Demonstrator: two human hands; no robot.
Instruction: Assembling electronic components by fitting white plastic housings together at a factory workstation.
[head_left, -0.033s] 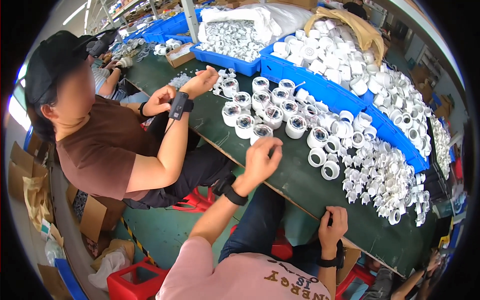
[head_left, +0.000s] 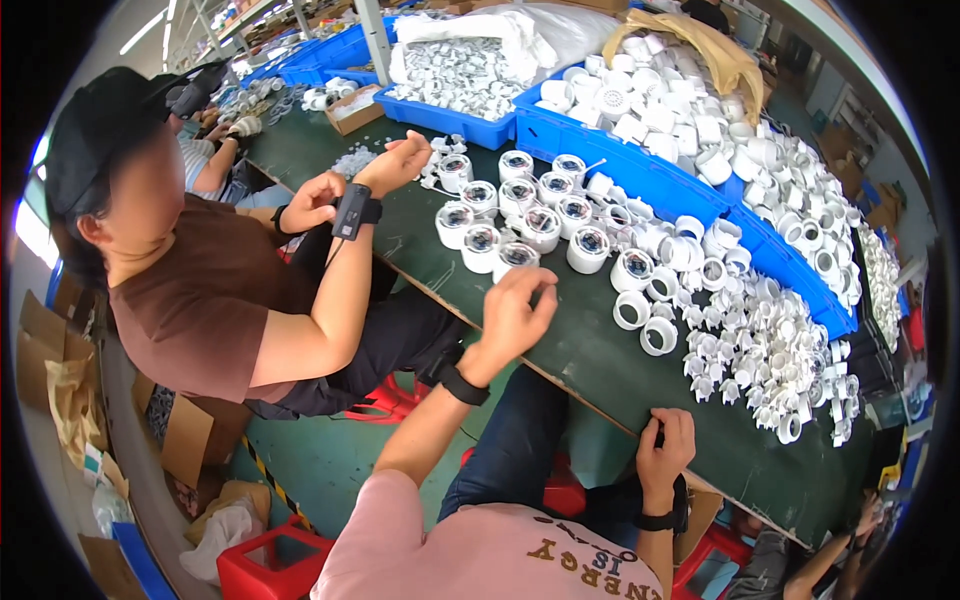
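My left hand (head_left: 518, 312) hovers at the near edge of a group of white round housings (head_left: 541, 228) with shiny, dark-centred tops. Its fingers are bent but apart, and nothing shows between them. Closest to the fingertips is the front housing (head_left: 515, 257), partly covered by the hand. Over at the table's near edge, my right hand (head_left: 666, 446) rests with its fingers curled in. A dark patch shows inside its grip; what it is, I cannot make out. Two white rings (head_left: 645, 325) lie on the table between that hand and the housings.
A heap of small white plastic parts (head_left: 755, 360) covers the table's right part. Blue bins (head_left: 625, 167) of white fittings line the far side. At my left sits a co-worker (head_left: 190, 290), forearms over the table edge. A red stool (head_left: 270, 565) stands on the floor lower left.
The view has shifted slightly. My left hand sits a little nearer to me relative to the front housing, uncovering more of its top. My right hand keeps its place.
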